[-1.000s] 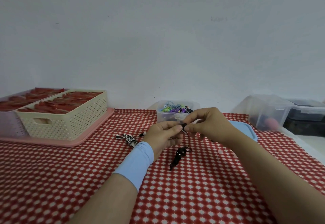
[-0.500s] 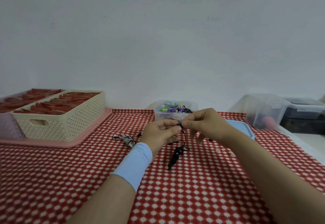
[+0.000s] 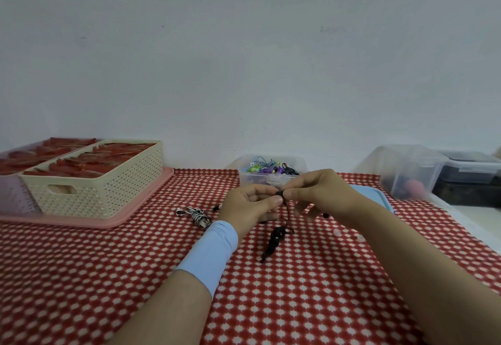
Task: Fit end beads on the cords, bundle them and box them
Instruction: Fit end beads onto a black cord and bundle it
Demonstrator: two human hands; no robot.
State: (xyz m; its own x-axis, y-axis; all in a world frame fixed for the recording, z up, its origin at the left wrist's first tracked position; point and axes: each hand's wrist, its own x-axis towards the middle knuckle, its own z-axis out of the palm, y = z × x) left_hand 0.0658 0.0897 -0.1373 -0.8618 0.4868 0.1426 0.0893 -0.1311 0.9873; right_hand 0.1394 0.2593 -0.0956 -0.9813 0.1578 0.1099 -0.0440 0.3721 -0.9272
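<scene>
Item: thin black cord point(image 3: 286, 210), upper end pinched between both hands above the desk with the red-and-white dotted cloth point(image 3: 298, 304); lower part hangs to a bunched black tail point(image 3: 273, 239) resting on the cloth.

Left hand point(image 3: 250, 205): thumb and forefinger closed on the cord end.

Right hand point(image 3: 322, 193): fingertips closed on a small dark bead point(image 3: 279, 193), pressed against the left fingertips.

Nearby: black-and-white striped cord bundle point(image 3: 199, 216) just left of the left wrist; small clear plastic box of coloured cords point(image 3: 272, 172) behind the hands; cream perforated basket point(image 3: 92, 179) on a pink tray, well apart at left.

Risks, as judged: the bead is tiny and could slip and roll off across the cloth; a frayed cord tip may miss the bead's hole; tugging could drag or tangle the bunched tail.
</scene>
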